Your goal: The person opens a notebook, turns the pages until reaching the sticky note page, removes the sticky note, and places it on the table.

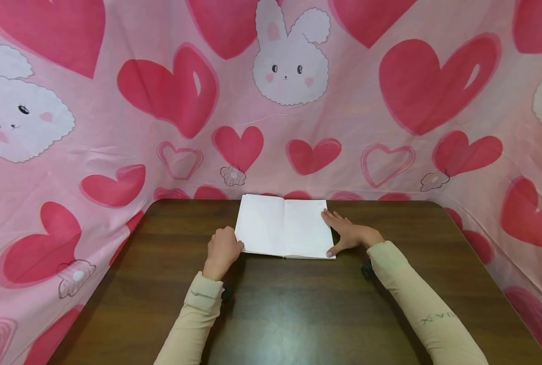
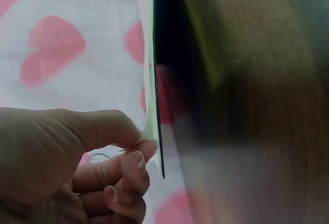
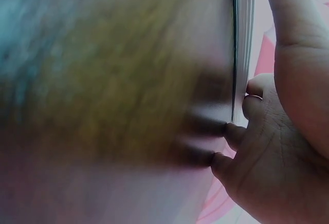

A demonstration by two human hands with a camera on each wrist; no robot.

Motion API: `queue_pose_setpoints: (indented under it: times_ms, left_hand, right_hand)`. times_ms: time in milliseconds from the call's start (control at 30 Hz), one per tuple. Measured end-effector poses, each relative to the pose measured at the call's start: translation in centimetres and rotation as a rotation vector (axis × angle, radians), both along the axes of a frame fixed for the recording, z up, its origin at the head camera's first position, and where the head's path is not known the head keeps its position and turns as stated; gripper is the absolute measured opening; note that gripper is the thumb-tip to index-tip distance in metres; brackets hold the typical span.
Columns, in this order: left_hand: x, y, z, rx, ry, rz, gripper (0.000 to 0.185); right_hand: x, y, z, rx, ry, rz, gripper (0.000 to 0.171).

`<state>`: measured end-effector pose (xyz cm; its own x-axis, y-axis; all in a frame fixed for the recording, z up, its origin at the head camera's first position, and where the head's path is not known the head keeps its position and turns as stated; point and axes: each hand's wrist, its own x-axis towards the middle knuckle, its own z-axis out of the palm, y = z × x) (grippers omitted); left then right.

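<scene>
An open book with white pages lies flat at the far middle of the dark wooden table. My left hand sits at the book's near left corner with curled fingers. In the left wrist view the thumb and forefinger of that hand pinch the thin edge of the book. My right hand rests on the right page, fingers fairly straight, thumb at the near right corner. In the right wrist view the right hand's fingertips touch the book's stacked page edge.
A pink cloth with red hearts and white rabbits hangs close around the table's far side and both flanks. The table's rounded far corners meet the cloth. Bare wood lies between my forearms.
</scene>
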<state>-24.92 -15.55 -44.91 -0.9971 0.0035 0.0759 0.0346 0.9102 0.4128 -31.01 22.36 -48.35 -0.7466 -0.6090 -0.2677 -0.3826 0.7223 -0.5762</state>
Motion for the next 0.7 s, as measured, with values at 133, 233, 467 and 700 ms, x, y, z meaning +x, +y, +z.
queue_pose_setpoints:
  times_ms: [133,233,467,700]
  left_hand:
    - [-0.3,-0.2,-0.6,-0.012,-0.069,0.017,0.021]
    - [-0.5,-0.2,-0.9,-0.023,-0.104,0.021,0.017]
    - [-0.7,-0.3,-1.4,-0.032,-0.167,0.011,0.019]
    - [-0.8,0.2,-1.6,-0.169,-0.028,0.01,0.021]
  right_hand:
    - [0.1,0.0,0.0,0.013,0.012,-0.003,0.131]
    - [0.1,0.0,-0.1,0.01,0.015,-0.007,0.131]
    - [0.0,0.0,-0.3,0.022,0.02,-0.005,0.131]
    - [0.0,0.0,-0.2,0.032,0.02,-0.008,0.131]
